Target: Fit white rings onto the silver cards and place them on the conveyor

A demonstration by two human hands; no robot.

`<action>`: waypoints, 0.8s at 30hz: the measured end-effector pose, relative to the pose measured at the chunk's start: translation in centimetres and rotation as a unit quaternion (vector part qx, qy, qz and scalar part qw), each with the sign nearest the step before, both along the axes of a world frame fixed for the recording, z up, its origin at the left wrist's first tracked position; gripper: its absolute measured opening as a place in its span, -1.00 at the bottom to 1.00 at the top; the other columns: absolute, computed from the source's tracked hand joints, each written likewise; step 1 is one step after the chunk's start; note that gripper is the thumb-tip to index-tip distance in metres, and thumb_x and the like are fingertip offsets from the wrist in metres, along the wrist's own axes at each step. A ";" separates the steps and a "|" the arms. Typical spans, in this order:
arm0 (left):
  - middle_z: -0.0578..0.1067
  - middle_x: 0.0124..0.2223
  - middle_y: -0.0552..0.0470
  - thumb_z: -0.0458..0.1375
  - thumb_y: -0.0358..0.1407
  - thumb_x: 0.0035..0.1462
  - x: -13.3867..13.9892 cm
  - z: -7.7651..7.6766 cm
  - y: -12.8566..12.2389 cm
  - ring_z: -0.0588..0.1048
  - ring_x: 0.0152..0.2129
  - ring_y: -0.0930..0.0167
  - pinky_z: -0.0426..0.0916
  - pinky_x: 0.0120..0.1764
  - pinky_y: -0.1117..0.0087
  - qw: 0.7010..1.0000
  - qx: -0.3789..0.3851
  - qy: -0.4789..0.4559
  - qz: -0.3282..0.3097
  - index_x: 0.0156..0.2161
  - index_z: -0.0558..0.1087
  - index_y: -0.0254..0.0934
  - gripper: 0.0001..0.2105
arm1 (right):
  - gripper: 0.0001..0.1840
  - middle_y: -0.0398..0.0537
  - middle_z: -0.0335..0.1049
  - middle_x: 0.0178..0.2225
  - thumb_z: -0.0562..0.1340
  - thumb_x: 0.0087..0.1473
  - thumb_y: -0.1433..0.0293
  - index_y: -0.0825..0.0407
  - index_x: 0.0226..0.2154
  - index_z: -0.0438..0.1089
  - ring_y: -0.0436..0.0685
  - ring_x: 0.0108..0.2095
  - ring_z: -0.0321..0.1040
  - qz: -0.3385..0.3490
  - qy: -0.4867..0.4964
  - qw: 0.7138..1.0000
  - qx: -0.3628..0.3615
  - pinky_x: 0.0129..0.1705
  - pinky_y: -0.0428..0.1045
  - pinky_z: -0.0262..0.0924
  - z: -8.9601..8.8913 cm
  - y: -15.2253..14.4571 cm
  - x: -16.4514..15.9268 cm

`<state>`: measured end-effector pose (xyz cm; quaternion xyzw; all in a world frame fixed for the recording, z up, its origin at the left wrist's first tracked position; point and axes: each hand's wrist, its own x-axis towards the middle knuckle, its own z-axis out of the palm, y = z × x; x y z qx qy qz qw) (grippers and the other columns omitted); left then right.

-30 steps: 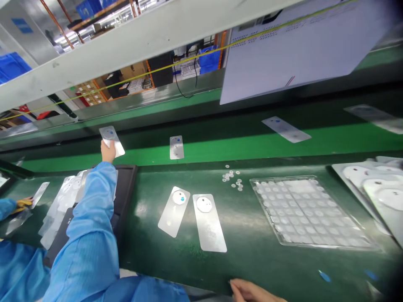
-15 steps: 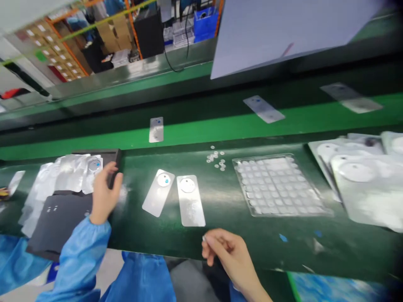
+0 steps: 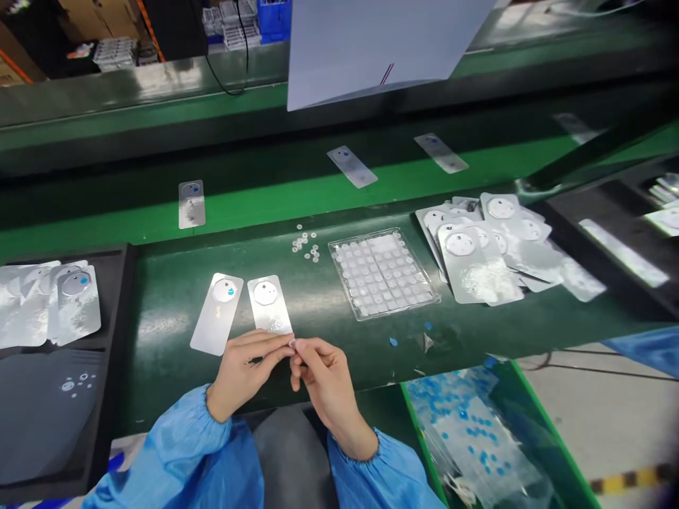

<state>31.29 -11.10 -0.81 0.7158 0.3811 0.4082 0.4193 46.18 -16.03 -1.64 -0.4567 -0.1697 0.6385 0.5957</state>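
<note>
My left hand (image 3: 245, 366) and my right hand (image 3: 327, 385) meet at the table's near edge, fingertips pinched on one small whitish ring (image 3: 292, 343) between them. Most of the ring is hidden by the fingers. Just beyond them lies a silver rectangular plate (image 3: 269, 300) with a round white area at its top, its lower edge close to my left fingers. To its left rests a similar plate (image 3: 217, 314) with a blue dot. Several loose little rings (image 3: 306, 244) are scattered farther back. A clear tray (image 3: 424, 302) of round white pieces sits to the right.
A pile of silver plates (image 3: 472, 265) lies right of the clear tray. At the left, a black tray (image 3: 114, 311) holds more plates. Spaced plates (image 3: 192, 205) lie on the green belt (image 3: 265, 201) behind. Below the table's edge stands a green-rimmed bin (image 3: 549, 424) with blue bits.
My left hand has come from the black tray at the left to meet my right hand, closing on the small ring. The view has swung to the right.
</note>
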 end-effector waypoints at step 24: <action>0.50 0.05 -0.16 0.44 -0.27 0.04 0.1 0.1 6.7 0.45 0.06 0.03 0.34 0.05 -0.03 0.947 -0.038 0.314 -0.051 0.02 0.40 -0.19 -0.54 | -0.49 -0.10 0.42 -0.56 0.39 0.08 -0.07 0.07 -0.41 0.56 0.00 -0.65 0.23 0.013 -0.280 0.960 0.022 -0.66 -0.10 0.18 -1.7 1.1 3.6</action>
